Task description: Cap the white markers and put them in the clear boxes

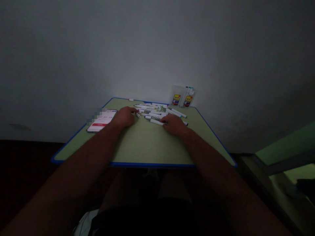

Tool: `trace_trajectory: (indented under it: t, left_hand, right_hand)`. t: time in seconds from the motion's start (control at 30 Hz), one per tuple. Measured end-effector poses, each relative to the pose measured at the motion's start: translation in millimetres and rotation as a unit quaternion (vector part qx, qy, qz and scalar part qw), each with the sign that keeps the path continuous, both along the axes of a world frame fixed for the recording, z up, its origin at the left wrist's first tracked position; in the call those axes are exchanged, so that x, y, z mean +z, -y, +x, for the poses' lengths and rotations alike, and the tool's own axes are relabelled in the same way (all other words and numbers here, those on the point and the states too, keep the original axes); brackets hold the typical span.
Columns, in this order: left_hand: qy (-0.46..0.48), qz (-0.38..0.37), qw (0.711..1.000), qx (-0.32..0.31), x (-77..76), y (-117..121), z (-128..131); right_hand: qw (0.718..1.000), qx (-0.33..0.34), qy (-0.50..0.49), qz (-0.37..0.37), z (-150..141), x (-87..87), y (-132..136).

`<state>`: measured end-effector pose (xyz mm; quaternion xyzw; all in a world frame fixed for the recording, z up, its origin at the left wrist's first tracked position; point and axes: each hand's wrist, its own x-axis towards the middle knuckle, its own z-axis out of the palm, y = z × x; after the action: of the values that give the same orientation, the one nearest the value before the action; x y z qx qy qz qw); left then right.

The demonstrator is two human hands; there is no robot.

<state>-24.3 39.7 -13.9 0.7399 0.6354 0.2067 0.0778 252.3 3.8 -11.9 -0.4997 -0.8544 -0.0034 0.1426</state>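
My left hand (126,116) is over the left side of the table, its fingers closed at a short white piece (138,115) that looks like a marker cap. In my right hand (173,124) is the end of a white marker (156,122), lying low over the tabletop and pointing left. A loose pile of white markers (147,107) with differently coloured ends spreads just beyond both hands. One green-ended marker (179,113) lies behind my right hand. Part of another, dark-ended marker (185,123) shows beside that hand.
A phone (100,122) with a lit screen lies at the table's left edge. Two clear plastic cases (176,95) with yellow labels stand at the back right, one holding several markers. A small pink-ended piece (131,99) lies by the wall (142,49). The table (147,147) has a blue rim.
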Motion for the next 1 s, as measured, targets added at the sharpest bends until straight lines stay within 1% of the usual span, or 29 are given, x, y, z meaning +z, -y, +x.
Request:
trace_trajectory:
  t: [0.13, 0.27, 0.4, 0.53, 0.63, 0.73, 0.8, 0.9, 1.0]
  left_hand:
    - [-0.009, 0.003, 1.000, -0.002, 2.9, 2, 2]
    - [-0.017, -0.006, 1.000, 0.000, 3.9, 3, 3]
    - [-0.035, -0.020, 0.999, -0.005, 5.7, 6, 5]
    - [-0.068, -0.015, 0.998, -0.005, 8.5, 10, 7]
    - [-0.083, -0.019, 0.996, -0.003, 9.8, 12, 9]
    - [-0.090, -0.019, 0.996, -0.006, 9.8, 13, 9]
    - [-0.084, -0.011, 0.996, -0.011, 9.2, 13, 9]
    - [-0.065, -0.006, 0.998, -0.010, 8.2, 11, 9]
    - [-0.062, -0.013, 0.998, -0.004, 7.3, 9, 8]
  right_hand:
    - [1.000, 0.003, -0.013, 0.009, 1, -2.8, -1]
    - [1.000, -0.006, -0.012, 0.001, 1, -2.9, 0]
    - [1.000, 0.006, -0.004, 0.000, 1, -1.6, 1]
    - [1.000, 0.021, -0.001, -0.003, 1, -2.8, -1]
    - [0.999, 0.028, -0.022, -0.014, 1, -3.3, -2]
    - [0.995, -0.001, -0.092, -0.038, 1, -0.6, -3]
    - [0.985, -0.026, -0.159, -0.061, 3, 2.4, -5]
    - [0.960, -0.051, -0.260, -0.096, 8, 5.3, -9]
    - [0.925, -0.078, -0.348, -0.128, 12, 3.6, -13]
